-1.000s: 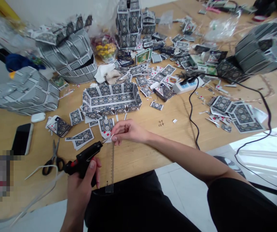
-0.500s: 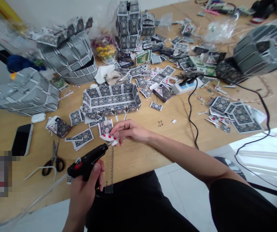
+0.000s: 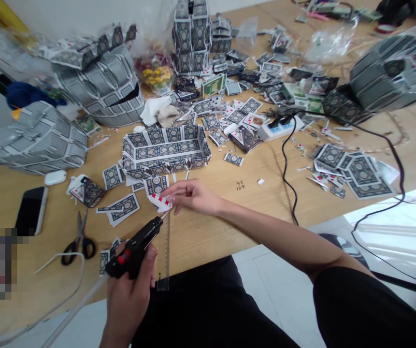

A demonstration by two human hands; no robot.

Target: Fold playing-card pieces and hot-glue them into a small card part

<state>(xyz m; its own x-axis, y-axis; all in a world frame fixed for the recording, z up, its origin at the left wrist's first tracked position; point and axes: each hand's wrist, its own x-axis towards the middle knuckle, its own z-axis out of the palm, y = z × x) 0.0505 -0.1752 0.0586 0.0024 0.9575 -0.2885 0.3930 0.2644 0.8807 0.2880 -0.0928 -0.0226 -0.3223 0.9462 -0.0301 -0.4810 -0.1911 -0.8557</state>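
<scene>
Gripping the glue gun point(image 3: 135, 251) in wrapped fingers, your left hand point(image 3: 130, 295) sits over the table's point(image 3: 215, 241) near edge, nozzle aimed at the card point(image 3: 160, 200), contact too fine to tell. Your right hand point(image 3: 198, 197) pinches that card, red diamonds showing, between thumb and fingers, in from the near edge and just short of the box point(image 3: 164, 167). Also on the table: ruler point(image 3: 163, 283), its end jutting past the near edge; scissors point(image 3: 79, 239), blades away from that edge; phone point(image 3: 31, 210), toward the left edge; card pile point(image 3: 362, 171), near edge, right; power strip point(image 3: 280, 128), farther back.
</scene>
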